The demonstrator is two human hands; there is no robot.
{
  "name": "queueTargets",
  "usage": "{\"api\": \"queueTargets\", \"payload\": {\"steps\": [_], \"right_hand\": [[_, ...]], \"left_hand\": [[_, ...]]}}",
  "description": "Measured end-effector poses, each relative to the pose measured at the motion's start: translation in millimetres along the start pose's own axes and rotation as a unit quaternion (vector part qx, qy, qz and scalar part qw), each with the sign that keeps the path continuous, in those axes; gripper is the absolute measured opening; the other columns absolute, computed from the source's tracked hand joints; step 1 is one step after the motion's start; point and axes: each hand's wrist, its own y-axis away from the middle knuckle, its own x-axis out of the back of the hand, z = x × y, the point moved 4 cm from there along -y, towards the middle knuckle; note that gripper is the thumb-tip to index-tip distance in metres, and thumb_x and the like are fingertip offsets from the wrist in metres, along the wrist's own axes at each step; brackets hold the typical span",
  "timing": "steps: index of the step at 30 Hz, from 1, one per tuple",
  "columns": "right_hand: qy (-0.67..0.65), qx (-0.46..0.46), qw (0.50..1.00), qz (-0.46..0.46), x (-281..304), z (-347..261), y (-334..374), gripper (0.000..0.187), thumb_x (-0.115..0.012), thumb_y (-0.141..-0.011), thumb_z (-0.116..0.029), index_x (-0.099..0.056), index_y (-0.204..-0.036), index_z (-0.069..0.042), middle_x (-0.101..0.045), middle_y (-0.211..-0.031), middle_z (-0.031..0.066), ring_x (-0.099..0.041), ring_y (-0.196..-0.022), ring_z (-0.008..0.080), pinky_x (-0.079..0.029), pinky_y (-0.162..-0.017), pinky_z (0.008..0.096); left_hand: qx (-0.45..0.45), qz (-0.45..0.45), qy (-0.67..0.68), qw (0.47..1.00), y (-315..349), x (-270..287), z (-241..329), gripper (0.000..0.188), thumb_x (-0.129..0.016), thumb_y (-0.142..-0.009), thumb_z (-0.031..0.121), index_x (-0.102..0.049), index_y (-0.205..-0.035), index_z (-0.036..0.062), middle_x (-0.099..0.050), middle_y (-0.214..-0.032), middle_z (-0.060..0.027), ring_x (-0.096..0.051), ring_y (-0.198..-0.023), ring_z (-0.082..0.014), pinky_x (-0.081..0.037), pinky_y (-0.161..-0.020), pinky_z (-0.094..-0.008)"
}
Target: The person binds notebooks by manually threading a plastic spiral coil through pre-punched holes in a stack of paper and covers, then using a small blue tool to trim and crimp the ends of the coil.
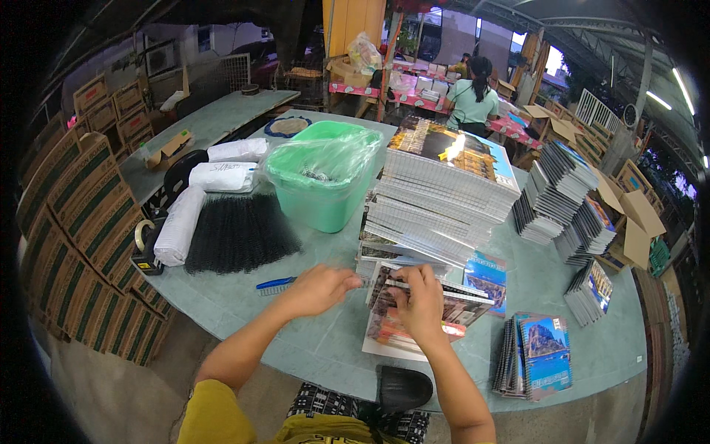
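Observation:
My right hand [420,300] has its fingers closed on a booklet [399,323] with colour photo pages, held partly open on the table. At the booklet's left edge my left hand [319,290] pinches, its fingertips slightly blurred; a thin wire or coil may be between them, but I cannot make it out. A blue-handled tool [276,283] lies beside my left wrist, next to a short wire-like strip. Just beyond my hands rises a tall stack of spiral-bound booklets [444,200]. Another booklet with a blue cover [486,280] lies flat to the right of it.
A green bin [325,196] lined with clear plastic stands behind, beside a fan of thin black coils [238,235] and white wrapped rolls [180,226]. A tape dispenser [148,244] sits at the left edge. Bound booklets [546,351] stand front right. Cartons [96,200] are stacked left; a person [473,100] sits far off.

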Motion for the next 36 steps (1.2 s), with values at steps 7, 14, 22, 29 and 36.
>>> {"api": "queueTargets", "payload": {"steps": [7, 14, 22, 29, 36], "right_hand": [[0.023, 0.045, 0.998, -0.027, -1.4, 4.0, 3.9, 0.02, -0.064, -0.08, -0.016, -0.059, -0.097, -0.009, -0.062, -0.085, 0.0078, -0.058, -0.078, 0.0258, -0.039, -0.067, 0.0386], [-0.034, -0.002, 0.999, -0.009, 1.8, 2.6, -0.5, 0.016, -0.063, -0.08, -0.016, -0.059, -0.092, -0.006, -0.061, -0.078, 0.0105, -0.058, -0.074, 0.0294, -0.04, -0.066, 0.0415], [-0.061, 0.035, 0.996, -0.063, 5.8, 5.1, 2.8, 0.019, -0.068, -0.073, -0.007, -0.057, -0.088, -0.004, -0.056, -0.079, 0.0125, -0.055, -0.077, 0.0353, -0.044, -0.069, 0.0435], [0.064, 0.039, 0.997, -0.012, 22.0, 6.5, 11.4, 0.021, -0.072, -0.071, -0.016, -0.058, -0.085, -0.007, -0.06, -0.077, 0.0097, -0.058, -0.073, 0.031, -0.042, -0.068, 0.0397], [0.057, -0.061, 0.996, -0.017, 57.4, 33.5, 26.1, 0.015, -0.068, -0.077, -0.025, -0.068, -0.081, -0.011, -0.066, -0.075, 0.0063, -0.061, -0.073, 0.0242, -0.04, -0.066, 0.0354]], "left_hand": [[0.038, -0.039, 0.004, 0.999, -4.3, 2.2, 6.4, 0.023, -0.059, -0.086, 0.023, -0.063, -0.095, 0.0021, -0.064, -0.088, -0.016, -0.061, -0.078, -0.0289, -0.047, -0.07, -0.0379], [-0.066, 0.06, 0.025, 0.996, -6.4, 0.8, 15.7, 0.022, -0.058, -0.085, 0.025, -0.062, -0.096, 0.0054, -0.061, -0.087, -0.0173, -0.057, -0.088, -0.037, -0.045, -0.074, -0.0439], [-0.23, 0.036, -0.21, 0.95, 29.2, -79.5, 49.4, 0.024, -0.06, -0.083, 0.034, -0.063, -0.093, 0.013, -0.06, -0.086, -0.0129, -0.055, -0.084, -0.0286, -0.046, -0.073, -0.0414], [-0.099, -0.309, 0.053, 0.944, 65.1, -206.5, 48.7, 0.054, -0.062, -0.082, 0.038, -0.05, -0.124, 0.0072, -0.055, -0.109, -0.0223, -0.055, -0.1, -0.0413, -0.043, -0.088, -0.0492], [-0.037, 0.085, 0.044, 0.995, 34.6, -51.2, 38.1, 0.045, -0.065, -0.081, 0.017, -0.054, -0.124, 0.0113, -0.048, -0.089, -0.0135, -0.054, -0.081, -0.0307, -0.046, -0.071, -0.0365]]}}
